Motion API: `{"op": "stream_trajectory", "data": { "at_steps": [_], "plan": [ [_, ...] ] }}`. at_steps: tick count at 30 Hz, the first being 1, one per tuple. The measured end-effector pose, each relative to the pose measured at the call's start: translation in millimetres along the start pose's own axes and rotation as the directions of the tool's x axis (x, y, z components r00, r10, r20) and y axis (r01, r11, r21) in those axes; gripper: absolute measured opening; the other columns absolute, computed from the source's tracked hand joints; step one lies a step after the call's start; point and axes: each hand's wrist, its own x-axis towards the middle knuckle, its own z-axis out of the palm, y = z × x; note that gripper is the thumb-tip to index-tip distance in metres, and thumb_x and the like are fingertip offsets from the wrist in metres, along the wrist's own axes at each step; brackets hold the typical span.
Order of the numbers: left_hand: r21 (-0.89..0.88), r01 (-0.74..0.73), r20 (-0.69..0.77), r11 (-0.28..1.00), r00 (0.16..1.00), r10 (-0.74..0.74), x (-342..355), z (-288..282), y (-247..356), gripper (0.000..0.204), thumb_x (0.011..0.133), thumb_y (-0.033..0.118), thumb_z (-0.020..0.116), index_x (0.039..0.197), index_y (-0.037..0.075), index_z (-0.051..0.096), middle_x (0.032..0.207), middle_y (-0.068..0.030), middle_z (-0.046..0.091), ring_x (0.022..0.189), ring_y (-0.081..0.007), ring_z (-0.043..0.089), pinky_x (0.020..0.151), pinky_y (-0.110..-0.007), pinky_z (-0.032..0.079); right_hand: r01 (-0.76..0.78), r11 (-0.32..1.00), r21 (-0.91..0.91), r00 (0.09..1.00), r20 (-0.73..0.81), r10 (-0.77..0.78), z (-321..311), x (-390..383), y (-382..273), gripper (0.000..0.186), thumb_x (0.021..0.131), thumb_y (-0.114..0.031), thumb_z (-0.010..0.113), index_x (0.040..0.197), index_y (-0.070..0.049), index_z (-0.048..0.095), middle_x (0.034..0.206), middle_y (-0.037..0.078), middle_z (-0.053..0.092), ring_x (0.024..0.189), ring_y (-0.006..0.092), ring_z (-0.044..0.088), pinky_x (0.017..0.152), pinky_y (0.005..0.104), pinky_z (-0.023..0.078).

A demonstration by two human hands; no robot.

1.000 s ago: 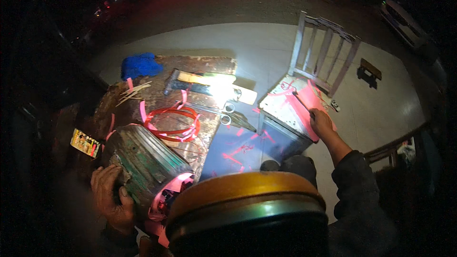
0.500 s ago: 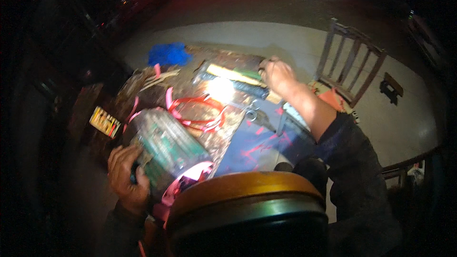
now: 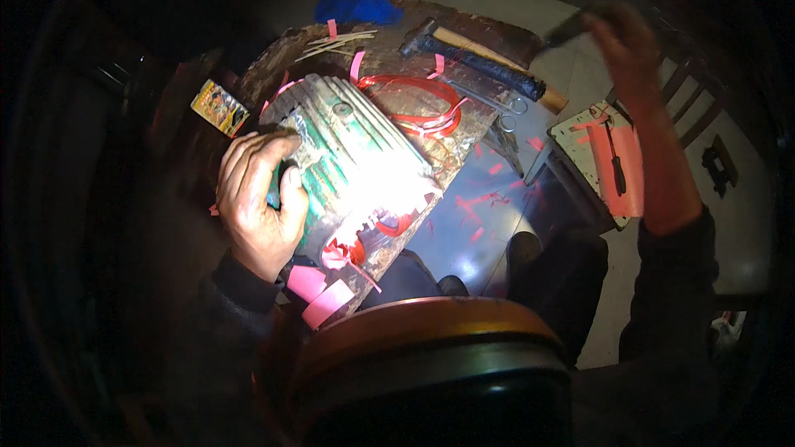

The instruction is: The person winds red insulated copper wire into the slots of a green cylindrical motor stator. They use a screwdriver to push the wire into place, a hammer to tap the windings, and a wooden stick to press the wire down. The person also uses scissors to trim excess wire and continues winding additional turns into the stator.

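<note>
Darkness closed round a pale floor (image 3: 600,348) and a worn wooden worktop (image 3: 489,29), on which the green motor casing (image 3: 356,145) lay on its side, brightly lit at its near end. The left hand (image 3: 261,207) was at the casing's left side, its forearm coming up from below, wrist nearly straight and knuckles up. Its fingers were bent with their tips on the casing and the thumb stood wide of them; I could not tell whether they gripped or only rested. The right arm stretched far out to the casing's right and beyond it, the right hand (image 3: 625,41) at its end blurred, its fingers closed round a dark thing (image 3: 570,31) too smeared to identify.

The casing's long axis slanted from far left to near right, with its ribs running the same way. Its open end pointed to the near right, red and pink strips showing at the mouth, and pink tape (image 3: 327,305) lay just below that end. Beyond the casing's right side were a red coil (image 3: 447,120), scissors (image 3: 513,106) and a hammer (image 3: 468,43); beyond its far end, thin sticks (image 3: 335,45) and a blue cloth (image 3: 356,7). Well to its right, a screwdriver (image 3: 618,174) lay on a pink sheet (image 3: 633,190).
</note>
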Motion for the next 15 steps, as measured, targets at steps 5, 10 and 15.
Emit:
{"op": "stream_trajectory", "data": {
  "at_steps": [5,10,15],
  "plan": [
    [-0.002,0.018,-0.004,1.000,1.000,-0.018,-4,1,0,0.024,0.092,0.005,0.067,0.115,-0.001,0.071,0.109,-0.0163,0.076,0.104,-0.0391,0.070,0.098,-0.048,0.054,0.106,0.635,0.765,0.977,-0.198,0.076,-53,-80,-109,0.035,0.109,-0.022,0.066,0.137,0.000,0.066,0.097,0.011,0.073,0.066,0.0169,0.064,0.057,0.0302,0.050],
    [0.006,0.029,-0.009,1.000,1.000,-0.029,-5,1,2,0.023,0.093,0.004,0.067,0.115,0.000,0.072,0.109,-0.0158,0.076,0.103,-0.0378,0.070,0.097,-0.047,0.054,-0.079,-0.162,0.984,0.994,0.065,-0.088,-20,-162,-190,0.026,0.102,-0.020,0.064,0.114,0.003,0.070,0.085,0.011,0.070,0.066,0.0193,0.062,0.061,0.0324,0.050],
    [0.017,0.075,0.013,0.997,0.997,-0.075,-7,2,1,0.024,0.092,0.003,0.066,0.116,0.001,0.073,0.110,-0.0145,0.076,0.103,-0.0354,0.071,0.097,-0.045,0.055,0.027,-0.021,0.999,0.999,-0.027,0.025,46,-196,-214,0.022,0.094,-0.013,0.061,0.095,0.005,0.073,0.079,0.012,0.069,0.070,0.0234,0.063,0.069,0.0364,0.053]
  ]
}}
